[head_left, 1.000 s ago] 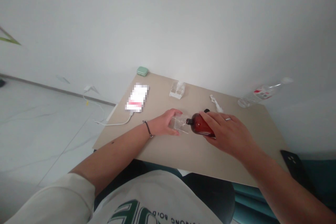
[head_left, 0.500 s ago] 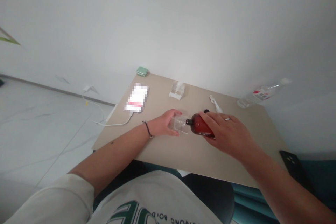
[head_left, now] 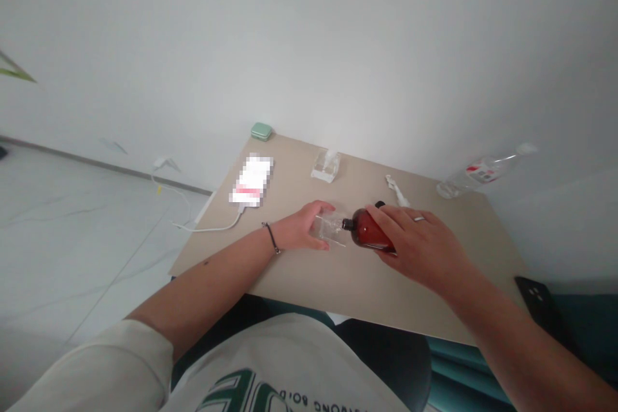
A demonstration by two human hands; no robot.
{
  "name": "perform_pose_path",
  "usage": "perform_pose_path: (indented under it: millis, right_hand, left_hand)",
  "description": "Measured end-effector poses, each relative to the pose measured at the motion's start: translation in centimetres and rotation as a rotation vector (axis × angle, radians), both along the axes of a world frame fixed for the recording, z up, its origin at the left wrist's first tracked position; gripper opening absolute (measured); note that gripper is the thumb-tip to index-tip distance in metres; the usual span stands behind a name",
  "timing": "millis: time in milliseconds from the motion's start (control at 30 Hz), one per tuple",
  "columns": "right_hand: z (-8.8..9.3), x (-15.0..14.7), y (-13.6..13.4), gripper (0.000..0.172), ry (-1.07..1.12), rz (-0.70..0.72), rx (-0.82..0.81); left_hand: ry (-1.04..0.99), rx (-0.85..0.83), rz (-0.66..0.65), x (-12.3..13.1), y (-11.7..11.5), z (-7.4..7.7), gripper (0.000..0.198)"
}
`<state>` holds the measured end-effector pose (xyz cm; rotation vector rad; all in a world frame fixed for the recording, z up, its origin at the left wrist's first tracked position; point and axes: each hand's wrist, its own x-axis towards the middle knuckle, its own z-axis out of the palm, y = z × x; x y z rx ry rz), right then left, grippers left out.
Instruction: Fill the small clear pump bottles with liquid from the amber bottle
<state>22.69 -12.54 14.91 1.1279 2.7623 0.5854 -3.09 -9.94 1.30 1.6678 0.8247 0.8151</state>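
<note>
My right hand (head_left: 420, 244) grips a dark red-brown bottle (head_left: 369, 232), tipped sideways with its black neck pointing left. The neck meets the rim of a small clear container (head_left: 331, 229) that my left hand (head_left: 302, 228) holds with curled fingers, down on the beige table (head_left: 338, 277). There is a ring on my right hand and a thin dark band on my left wrist. Whether liquid is flowing is too small to tell.
On the table stand a phone (head_left: 252, 180) with a white cable (head_left: 212, 225), a green case (head_left: 261, 131) at the far corner, a clear block (head_left: 326, 165) and a white crumpled scrap (head_left: 396, 190). A plastic water bottle (head_left: 476, 174) lies far right; a black phone (head_left: 541, 299) is at the right edge.
</note>
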Motion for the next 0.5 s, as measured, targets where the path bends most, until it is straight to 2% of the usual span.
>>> perform_pose_path:
  millis: [233, 500]
  right_hand:
    - [0.04, -0.09, -0.02, 0.061, -0.007, -0.011, -0.004]
    - [0.0, -0.08, 0.03, 0.061, -0.005, 0.007, 0.014]
  left_hand:
    - [0.012, 0.045, -0.002, -0.02, 0.07, -0.15, 0.086]
    - [0.019, 0.022, -0.002, -0.04, 0.08, -0.19, 0.088]
